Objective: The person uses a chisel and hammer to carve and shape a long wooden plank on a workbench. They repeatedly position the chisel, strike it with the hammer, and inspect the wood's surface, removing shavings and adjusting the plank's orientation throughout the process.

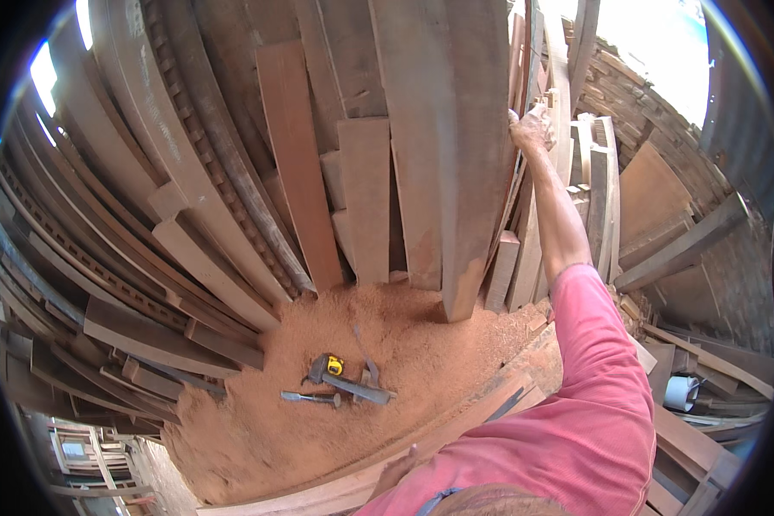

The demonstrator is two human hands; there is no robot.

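My right arm, in a pink sleeve, stretches up toward the stacked timber. At its end my right hand (531,129) is closed round the edge of an upright board (509,191), beside a wide, thick plank (476,163). My left hand (394,469) is low in the picture, partly covered by the pink shirt, next to a long pale beam (318,497); its fingers are mostly hidden. On the sawdust between the hands lie a hammer (357,389), a yellow tape measure (334,365) and a chisel (311,397), close together.
Many boards lean upright along the left and back, among them a reddish plank (297,163). Sawdust (258,439) covers the ground before them. Stacked offcuts (636,95) and a slanting board (688,245) stand at right, with a white cylindrical container (681,393) lower down.
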